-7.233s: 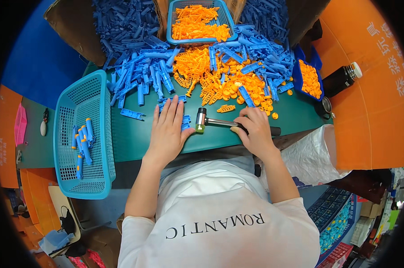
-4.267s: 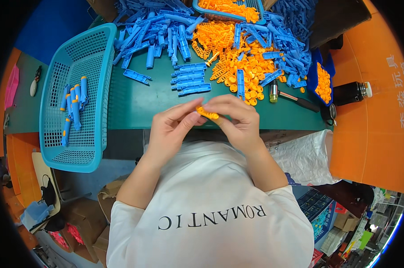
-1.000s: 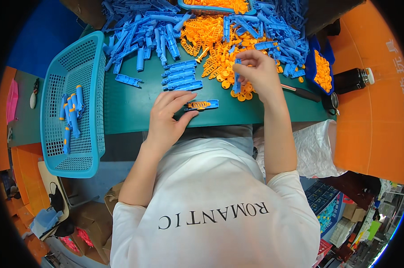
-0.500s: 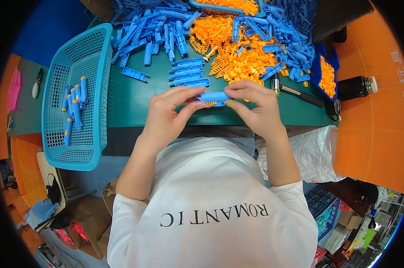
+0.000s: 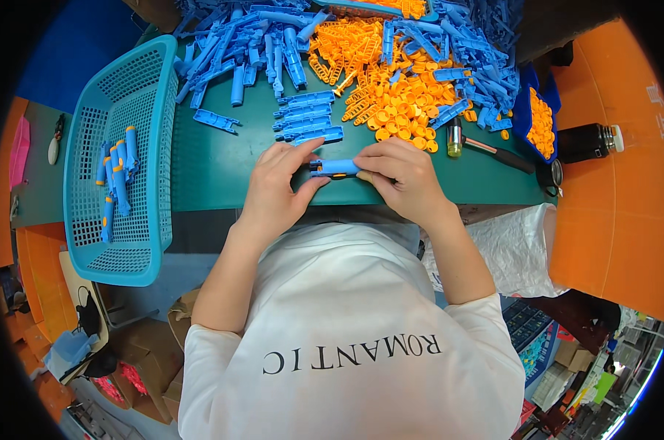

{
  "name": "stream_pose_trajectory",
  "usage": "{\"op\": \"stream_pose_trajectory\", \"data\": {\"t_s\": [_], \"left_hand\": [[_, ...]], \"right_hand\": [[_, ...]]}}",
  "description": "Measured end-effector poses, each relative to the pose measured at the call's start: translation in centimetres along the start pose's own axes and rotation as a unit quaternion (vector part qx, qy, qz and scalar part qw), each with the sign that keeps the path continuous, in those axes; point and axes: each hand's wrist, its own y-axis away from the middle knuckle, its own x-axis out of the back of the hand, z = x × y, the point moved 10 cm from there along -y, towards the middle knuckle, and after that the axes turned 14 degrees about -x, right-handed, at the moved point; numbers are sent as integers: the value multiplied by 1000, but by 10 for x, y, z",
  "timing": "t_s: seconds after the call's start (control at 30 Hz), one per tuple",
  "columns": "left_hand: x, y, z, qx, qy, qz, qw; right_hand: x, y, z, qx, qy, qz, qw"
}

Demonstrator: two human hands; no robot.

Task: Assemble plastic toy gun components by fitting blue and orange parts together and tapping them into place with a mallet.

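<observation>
- I'm pinching the blue tube (image 5: 337, 167) with my right hand (image 5: 405, 176) — over the green table (image 5: 225, 172).
- My left hand (image 5: 281, 182) is curving around one end — whether it's gripping, I can't tell.

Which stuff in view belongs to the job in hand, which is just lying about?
Likely job: held tube, blue shells, orange strips, orange caps, basket, hammer.
Likely lying about: bottle, white-handled tool, pink object.
</observation>
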Motion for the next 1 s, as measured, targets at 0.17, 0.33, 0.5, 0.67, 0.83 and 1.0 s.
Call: {"op": "stream_pose_trajectory", "data": {"t_s": [0.17,0.33,0.5,0.67,0.83,1.0], "left_hand": [[1,-2,0,-11,-14,4,1000],[4,-4,7,-9,-4,9,1000],[4,-3,27,-142,-55,1,988],[0,-7,17,-132,-36,-43,990],[2,-15,30,-174,-29,-27,984],[0,-12,20,-110,-29,-55,992]], "right_hand": [[-2,-3,-1,6,11,-13,1000],[-4,-1,-8,31,29,-20,999],[-8,-2,-9,41,53,-34,997],[-8,3,-14,48,73,-13,996],[-9,11,-10,47,63,42,996],[-7,10,-27,64,97,69,991]]}}
